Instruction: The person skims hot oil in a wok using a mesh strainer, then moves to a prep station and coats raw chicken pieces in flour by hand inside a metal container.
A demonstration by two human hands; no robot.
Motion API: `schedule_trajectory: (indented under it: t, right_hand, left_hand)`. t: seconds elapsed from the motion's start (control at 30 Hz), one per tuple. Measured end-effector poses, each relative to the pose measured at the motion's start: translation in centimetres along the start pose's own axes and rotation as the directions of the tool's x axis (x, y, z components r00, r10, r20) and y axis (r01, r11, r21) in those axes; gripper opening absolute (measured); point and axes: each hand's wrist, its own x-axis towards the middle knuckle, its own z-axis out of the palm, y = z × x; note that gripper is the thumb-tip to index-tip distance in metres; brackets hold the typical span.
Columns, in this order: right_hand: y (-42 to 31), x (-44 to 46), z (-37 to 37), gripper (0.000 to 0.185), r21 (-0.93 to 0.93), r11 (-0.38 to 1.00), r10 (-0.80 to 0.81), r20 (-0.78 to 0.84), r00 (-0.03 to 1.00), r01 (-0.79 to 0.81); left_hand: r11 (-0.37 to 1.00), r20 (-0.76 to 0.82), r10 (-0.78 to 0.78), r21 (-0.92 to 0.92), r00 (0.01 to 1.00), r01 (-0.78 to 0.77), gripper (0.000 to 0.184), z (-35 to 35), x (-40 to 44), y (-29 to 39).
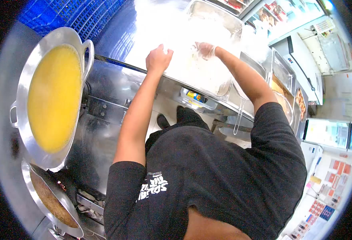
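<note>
My left hand (159, 59) is closed, its fingers curled, at the near edge of the bright steel table (122, 44). Whatever it may hold is hidden. My right hand (205, 50) reaches down into a rectangular metal tray (224, 95) of white powder (208, 70) that looks like flour. Powder coats that hand, and glare washes out its fingers, so their grip is unclear. A second tray (236, 20) with whitish contents stands just beyond it.
On my left, a large two-handled wok (24, 104) holds yellow liquid (52, 100). Below it sits another wok (74, 228) with brown liquid. A blue plastic crate (72, 16) is at the back. A wire-handled strainer (238, 118) hangs by the table's edge. More trays (284, 74) stand to the right.
</note>
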Motion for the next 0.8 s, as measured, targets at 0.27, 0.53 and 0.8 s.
schedule_trajectory:
  t: [0.27,0.53,0.8]
  right_hand:
    - [-4.9,-5.2,-2.3,0.019,-0.231,0.956,0.250,0.314,0.916,-0.181]
    - [-10.3,-5.5,8.9,0.021,-0.303,0.846,0.492,0.130,0.861,-0.438]
    - [-0.1,3.2,-0.5,0.029,-0.372,0.789,0.572,0.157,0.805,-0.488]
  left_hand:
    - [0.999,-0.062,0.037,0.003,0.997,-0.036,0.044,0.9,0.3,-0.5]
    - [0.997,-0.116,0.082,0.001,0.990,-0.083,0.040,1.2,0.2,-0.4]
    - [0.997,-0.112,0.073,0.000,0.991,-0.073,0.039,1.0,0.3,-0.3]
